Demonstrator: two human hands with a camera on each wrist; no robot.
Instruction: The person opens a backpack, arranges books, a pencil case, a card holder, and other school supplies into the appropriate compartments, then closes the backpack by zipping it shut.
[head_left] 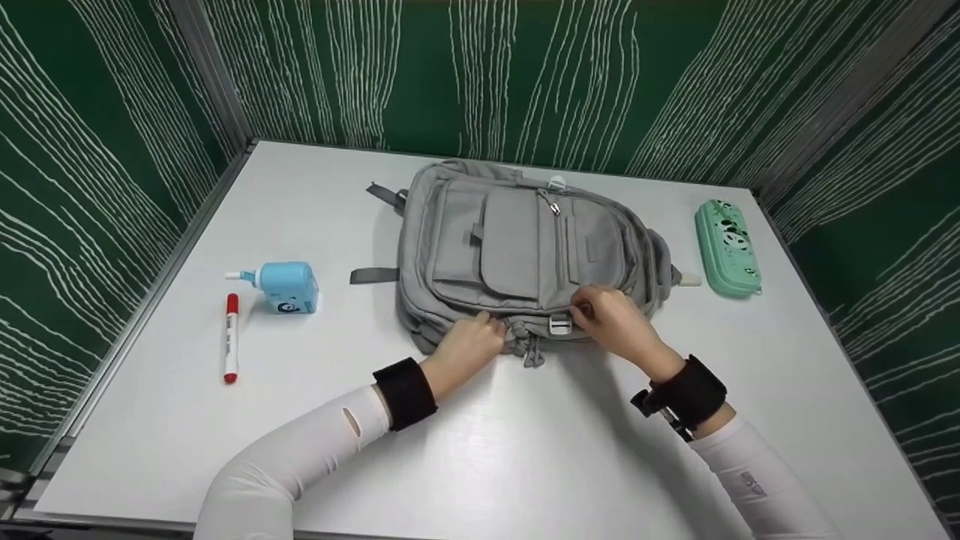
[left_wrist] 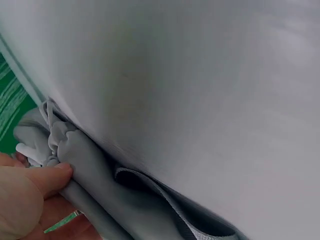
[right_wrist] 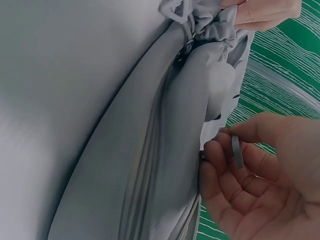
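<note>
A grey backpack [head_left: 517, 240] lies flat on the white table, its front pocket facing up. At its near side, my left hand [head_left: 471, 343] pinches the fabric edge; in the left wrist view the thumb [left_wrist: 59, 172] presses on the grey cloth. Further right along the same side, my right hand [head_left: 616, 321] holds a small grey zipper pull [right_wrist: 237, 151] between thumb and fingertips. Between the hands are a white buckle [head_left: 560, 325] and bunched cloth with hanging zipper pulls [head_left: 533, 355].
On the left, a light-blue bottle-shaped object [head_left: 289, 287] with a narrow white tip stands near a red-capped marker [head_left: 232, 337]. A green panda pencil case [head_left: 729, 247] lies at the right. Green panels with white lines surround the white table [head_left: 480, 465].
</note>
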